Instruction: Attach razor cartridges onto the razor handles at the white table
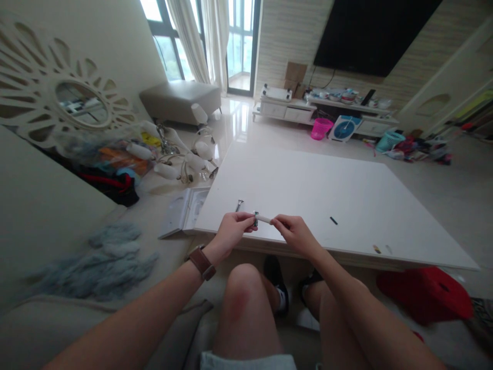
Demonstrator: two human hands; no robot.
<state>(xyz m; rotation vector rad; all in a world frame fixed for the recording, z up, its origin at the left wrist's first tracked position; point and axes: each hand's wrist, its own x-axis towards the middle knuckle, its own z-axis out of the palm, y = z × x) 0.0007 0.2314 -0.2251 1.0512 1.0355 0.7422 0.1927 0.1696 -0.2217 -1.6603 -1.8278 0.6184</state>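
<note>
My left hand (232,230) and my right hand (293,232) are both closed on a small white stick-like part with a dark metal end (261,219), held between them just above the near edge of a large white board (346,200). The left hand pinches the dark end, the right hand the white end. A brown watch strap (201,262) is on my left wrist. A small metal piece (239,205) lies on the board just beyond my left hand. A short black piece (333,220) lies to the right of my right hand.
A white tray-like casing (185,210) lies left of the board. A chandelier with white glass shades (181,154) sits on the floor behind it. A red stool (427,293) is at lower right. My knees (246,288) are under the board's near edge.
</note>
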